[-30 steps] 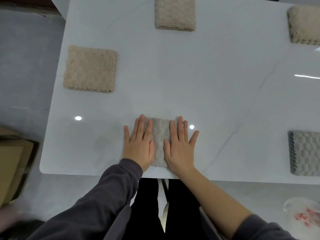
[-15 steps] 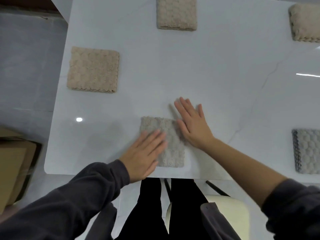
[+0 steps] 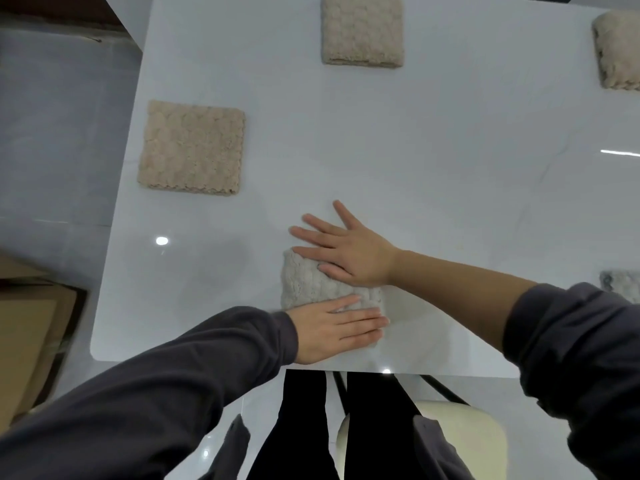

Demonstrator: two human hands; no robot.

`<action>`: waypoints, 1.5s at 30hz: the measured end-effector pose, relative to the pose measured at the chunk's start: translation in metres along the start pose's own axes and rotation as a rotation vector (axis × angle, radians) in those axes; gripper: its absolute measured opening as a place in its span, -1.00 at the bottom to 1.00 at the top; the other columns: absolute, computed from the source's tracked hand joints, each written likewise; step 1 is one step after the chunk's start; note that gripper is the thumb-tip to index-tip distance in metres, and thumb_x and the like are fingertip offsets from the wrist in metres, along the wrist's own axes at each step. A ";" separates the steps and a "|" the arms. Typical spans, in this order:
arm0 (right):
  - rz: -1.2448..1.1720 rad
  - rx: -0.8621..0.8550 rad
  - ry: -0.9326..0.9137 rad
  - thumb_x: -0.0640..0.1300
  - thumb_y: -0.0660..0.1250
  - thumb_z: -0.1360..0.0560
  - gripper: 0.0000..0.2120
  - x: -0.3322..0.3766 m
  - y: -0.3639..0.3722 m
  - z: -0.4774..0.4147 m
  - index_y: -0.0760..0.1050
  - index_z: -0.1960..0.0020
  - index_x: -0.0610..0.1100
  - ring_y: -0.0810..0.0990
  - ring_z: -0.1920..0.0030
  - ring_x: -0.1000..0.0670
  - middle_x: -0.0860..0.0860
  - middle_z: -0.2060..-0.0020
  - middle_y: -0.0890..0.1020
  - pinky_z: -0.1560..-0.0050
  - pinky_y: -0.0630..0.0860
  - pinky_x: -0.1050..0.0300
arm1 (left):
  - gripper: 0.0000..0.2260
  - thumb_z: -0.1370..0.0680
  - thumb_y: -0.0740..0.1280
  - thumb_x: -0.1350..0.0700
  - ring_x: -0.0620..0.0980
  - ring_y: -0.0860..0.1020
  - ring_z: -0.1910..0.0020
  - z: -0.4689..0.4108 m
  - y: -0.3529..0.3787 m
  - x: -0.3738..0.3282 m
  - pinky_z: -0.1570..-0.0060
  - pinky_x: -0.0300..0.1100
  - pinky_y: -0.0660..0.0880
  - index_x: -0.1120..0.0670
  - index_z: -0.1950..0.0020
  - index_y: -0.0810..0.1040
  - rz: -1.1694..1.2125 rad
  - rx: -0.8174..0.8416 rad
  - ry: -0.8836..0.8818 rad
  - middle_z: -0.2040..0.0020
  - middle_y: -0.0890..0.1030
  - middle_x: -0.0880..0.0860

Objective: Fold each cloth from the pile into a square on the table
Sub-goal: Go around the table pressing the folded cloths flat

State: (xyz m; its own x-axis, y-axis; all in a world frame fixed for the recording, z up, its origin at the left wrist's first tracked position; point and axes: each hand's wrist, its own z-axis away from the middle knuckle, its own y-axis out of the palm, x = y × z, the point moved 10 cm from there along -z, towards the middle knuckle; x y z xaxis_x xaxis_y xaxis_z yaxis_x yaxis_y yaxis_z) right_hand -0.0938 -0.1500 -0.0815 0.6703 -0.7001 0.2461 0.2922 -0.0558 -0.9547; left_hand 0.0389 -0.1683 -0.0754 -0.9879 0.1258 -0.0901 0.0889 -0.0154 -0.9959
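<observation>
A light grey folded cloth [image 3: 304, 285] lies near the front edge of the white table [image 3: 450, 188]. My left hand [image 3: 332, 329] lies flat across the cloth's near edge, fingers straight and pointing right. My right hand [image 3: 349, 251] lies flat over the cloth's far right corner, fingers spread and pointing left, partly on the table. Both palms press down on the cloth. The middle and right part of the cloth are hidden under my hands.
Folded beige cloths lie on the table at the left [image 3: 192, 148], at the back middle [image 3: 363, 31] and at the back right [image 3: 618, 50]. A grey folded cloth [image 3: 620, 284] shows at the right edge. Cardboard boxes [image 3: 31, 327] stand on the floor left. A cream chair seat [image 3: 460, 441] is below.
Both hands turned from pointing forward side by side to crossing the cloth: the left slid to the near edge pointing right, the right moved to the far edge pointing left.
</observation>
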 end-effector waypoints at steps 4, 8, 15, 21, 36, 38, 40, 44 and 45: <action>0.028 -0.034 -0.044 0.04 -0.05 -0.66 -0.54 0.005 0.001 0.001 0.26 -0.52 0.00 0.11 -0.55 -0.15 -0.06 -0.54 0.22 -0.45 -0.03 -0.40 | -0.54 -0.63 -0.05 0.15 0.07 0.12 -0.54 -0.002 -0.001 0.003 -0.50 0.03 -0.02 0.16 -0.55 0.08 0.000 -0.007 -0.022 -0.56 0.15 0.11; 0.017 -0.039 0.045 0.05 -0.08 -0.66 -0.52 -0.002 -0.001 0.006 0.22 -0.54 -0.01 0.09 -0.55 -0.13 -0.07 -0.55 0.18 -0.47 -0.05 -0.37 | -0.51 -0.58 0.01 0.10 0.08 0.17 -0.53 0.000 -0.014 0.004 -0.50 0.06 -0.01 0.16 -0.52 0.21 0.070 -0.034 -0.035 -0.53 0.23 0.13; -0.155 -0.224 0.638 0.07 -0.11 -0.64 -0.43 0.001 -0.016 0.072 0.03 -0.58 -0.18 -0.07 -0.57 -0.13 -0.13 -0.57 0.02 -0.49 -0.13 -0.30 | -0.45 -0.48 0.16 0.07 0.19 0.22 -0.49 0.059 -0.044 0.068 -0.41 0.21 0.14 0.22 -0.46 0.30 0.136 -0.139 -0.738 -0.48 0.31 0.21; -0.161 -0.146 0.749 0.06 -0.06 -0.63 -0.42 0.029 0.020 0.070 0.07 -0.57 -0.21 -0.08 -0.57 -0.14 -0.11 -0.57 0.05 -0.47 -0.04 -0.35 | -0.40 -0.55 0.05 -0.05 0.13 0.03 -0.55 0.058 -0.004 0.078 -0.43 0.25 0.08 0.20 -0.53 0.10 0.200 0.096 -0.947 -0.56 0.11 0.19; -0.196 -0.094 0.777 0.10 -0.11 -0.62 -0.41 -0.024 -0.001 0.177 0.04 -0.58 -0.14 -0.05 -0.57 -0.14 -0.10 -0.57 0.03 -0.50 -0.04 -0.27 | -0.40 -0.49 0.03 0.01 0.13 0.07 -0.53 -0.035 -0.050 0.047 -0.44 0.18 0.12 0.17 -0.52 0.10 0.204 0.007 -1.080 -0.55 0.15 0.18; -0.205 -0.072 0.758 0.11 -0.12 -0.62 -0.41 -0.042 -0.001 0.202 0.02 -0.58 -0.12 -0.09 -0.57 -0.12 -0.09 -0.57 0.01 -0.50 -0.09 -0.25 | -0.40 -0.49 0.03 0.02 0.13 0.08 -0.53 -0.065 -0.050 0.044 -0.44 0.17 0.09 0.16 -0.52 0.09 0.211 0.002 -1.104 -0.55 0.15 0.18; -0.216 -0.063 0.735 0.12 -0.16 -0.62 -0.41 -0.058 -0.003 0.228 0.00 -0.58 -0.11 -0.12 -0.57 -0.13 -0.09 -0.58 -0.02 -0.49 -0.13 -0.23 | -0.40 -0.49 0.03 0.01 0.14 0.09 -0.54 -0.094 -0.049 0.040 -0.44 0.19 0.10 0.15 -0.53 0.09 0.222 0.003 -1.138 -0.56 0.13 0.17; -0.232 -0.032 0.706 0.14 -0.18 -0.61 -0.40 -0.090 -0.004 0.273 -0.01 -0.59 -0.10 -0.14 -0.57 -0.12 -0.08 -0.58 -0.04 -0.50 -0.12 -0.26 | -0.39 -0.49 0.03 0.01 0.15 0.09 -0.54 -0.142 -0.044 0.034 -0.44 0.22 0.10 0.17 -0.53 0.14 0.248 0.029 -1.223 -0.56 0.13 0.18; -0.224 -0.025 0.708 0.13 -0.18 -0.61 -0.40 -0.099 -0.004 0.285 -0.03 -0.59 -0.09 -0.15 -0.57 -0.12 -0.08 -0.58 -0.05 -0.51 -0.12 -0.27 | -0.40 -0.49 0.02 0.01 0.15 0.11 -0.54 -0.155 -0.043 0.033 -0.44 0.23 0.11 0.17 -0.53 0.16 0.248 0.036 -1.237 -0.55 0.14 0.18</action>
State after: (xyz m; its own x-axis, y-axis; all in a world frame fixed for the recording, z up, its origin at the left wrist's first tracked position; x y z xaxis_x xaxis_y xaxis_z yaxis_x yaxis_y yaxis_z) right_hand 0.0329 0.1229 -0.0544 -0.0066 -0.9609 0.2767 0.3485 -0.2616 -0.9001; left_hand 0.0222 -0.0095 -0.0365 -0.4049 -0.8943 -0.1908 0.3047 0.0648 -0.9502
